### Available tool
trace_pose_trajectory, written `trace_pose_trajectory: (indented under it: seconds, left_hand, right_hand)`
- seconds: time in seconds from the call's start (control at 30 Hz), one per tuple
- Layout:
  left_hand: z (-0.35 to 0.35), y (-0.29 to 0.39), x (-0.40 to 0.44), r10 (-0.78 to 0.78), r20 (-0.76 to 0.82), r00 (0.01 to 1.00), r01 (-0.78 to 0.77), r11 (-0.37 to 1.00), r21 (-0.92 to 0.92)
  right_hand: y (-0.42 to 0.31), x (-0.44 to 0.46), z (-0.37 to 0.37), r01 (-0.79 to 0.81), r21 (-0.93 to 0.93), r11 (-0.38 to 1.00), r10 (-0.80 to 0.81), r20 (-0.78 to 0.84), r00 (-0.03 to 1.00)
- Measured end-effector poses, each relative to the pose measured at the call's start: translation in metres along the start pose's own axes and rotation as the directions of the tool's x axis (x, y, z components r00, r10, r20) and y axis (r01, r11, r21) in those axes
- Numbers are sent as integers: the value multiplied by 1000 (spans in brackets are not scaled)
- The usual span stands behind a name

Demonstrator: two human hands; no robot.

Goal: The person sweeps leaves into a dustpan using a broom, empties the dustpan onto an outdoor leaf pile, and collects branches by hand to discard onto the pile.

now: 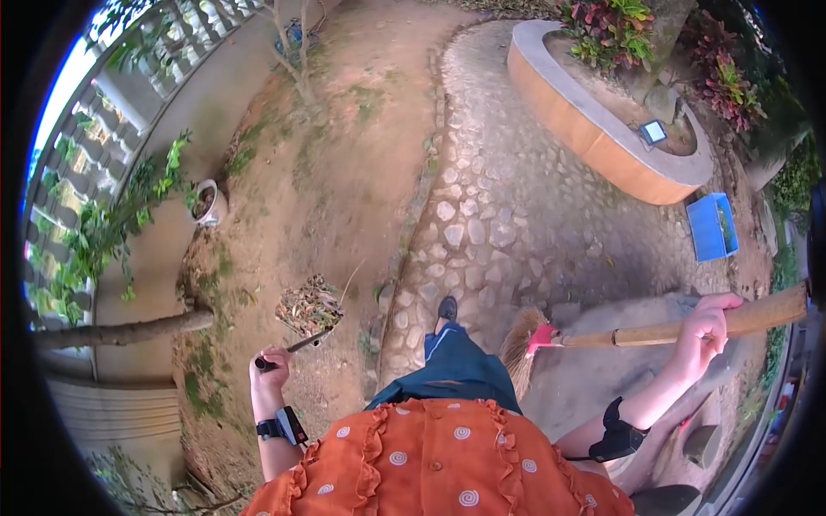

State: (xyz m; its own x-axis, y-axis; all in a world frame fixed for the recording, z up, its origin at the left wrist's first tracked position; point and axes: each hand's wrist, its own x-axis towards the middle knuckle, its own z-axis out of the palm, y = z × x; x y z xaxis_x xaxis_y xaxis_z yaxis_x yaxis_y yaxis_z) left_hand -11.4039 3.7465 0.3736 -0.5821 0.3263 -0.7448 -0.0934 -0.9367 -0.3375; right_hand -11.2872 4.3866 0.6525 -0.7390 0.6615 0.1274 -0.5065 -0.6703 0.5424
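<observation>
My left hand [274, 370] is closed around the dark handle of a dustpan [303, 345], out to the left over the bare soil. A heap of dry leaves [308, 306] fills the pan and covers most of it. On the other side, my right hand [707, 334] grips the thick bamboo handle of a broom [594, 340]. The handle lies nearly level across the view, and its straw bristles with a red binding point left, close to my leg. Both wrists wear black straps.
A stone-paved path [482, 224] runs ahead, with soil to its left. A curved planter wall [594, 142] and a blue bin [712, 227] stand right. Along the left are a white pot [209, 205], a thin trunk [129, 332] and a balustrade wall [194, 120].
</observation>
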Motion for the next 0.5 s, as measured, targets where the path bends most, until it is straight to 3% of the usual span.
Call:
trace_pose_trajectory:
  seconds: [0.1, 0.17, 0.33, 0.4, 0.5]
  left_hand:
    - [87, -40, 66, -5, -55, 998, 5, 1000, -9]
    - [145, -68, 111, -23, -12, 1000, 24, 998, 64]
    - [259, -139, 216, 4, -14, 1000, -4, 1000, 0]
    - [301, -161, 270, 18, -102, 995, -20, 1000, -20]
    - [359, -200, 358, 1, -35, 999, -1, 1000, -24]
  right_hand:
    - [14, 115, -30, 59, 20, 998, -58, -69, 996]
    - [29, 183, -47, 68, 30, 997, -66, -69, 995]
    - [54, 352, -91, -35, -6, 999, 34, -105, 994]
    - [64, 424, -112, -58, -7, 998, 57, -103, 993]
    - [80, 526, -146, -90, -10, 996, 88, -117, 989]
